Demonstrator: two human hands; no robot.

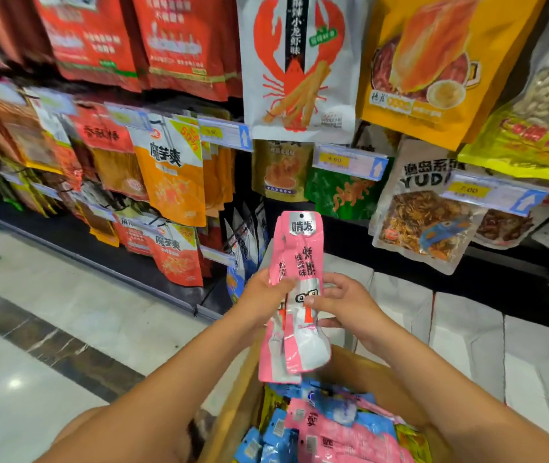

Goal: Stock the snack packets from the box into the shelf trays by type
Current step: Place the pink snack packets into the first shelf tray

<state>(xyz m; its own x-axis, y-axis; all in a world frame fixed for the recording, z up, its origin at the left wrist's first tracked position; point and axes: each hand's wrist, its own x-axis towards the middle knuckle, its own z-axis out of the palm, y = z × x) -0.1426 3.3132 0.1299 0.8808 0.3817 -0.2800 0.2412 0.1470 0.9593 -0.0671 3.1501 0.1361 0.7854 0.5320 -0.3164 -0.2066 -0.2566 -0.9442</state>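
Shop aisle: pale tiled floor [49, 312] on the left, and a rack of hanging snack bags fills the upper field. We note a white lobster-print bag [300, 65] at top centre, orange bags [169, 175] to its lower left, and yellow-and-blue price tags [350, 160] clipped beneath the rows. Low on the right runs a row of white compartments [467, 339] (shelf trays, as far as we can tell).

Pink packets [300, 259]: a small bunch held upright at centre frame, above the box and in front of the lower rack. We see at least two overlapping; the exact number is not readable. Left hand [266, 289] grips the bunch at its left edge, thumb on the front, fingers curled behind. Right hand [343, 302] pinches it at the right edge, thumb across the printed face, fingers wrapped behind.

Cardboard box [233, 406]: directly below the hands, open-topped. Inside we see loose pink packets [333, 436], blue packets [276, 432] and yellow packets [413, 439], lying mixed together.
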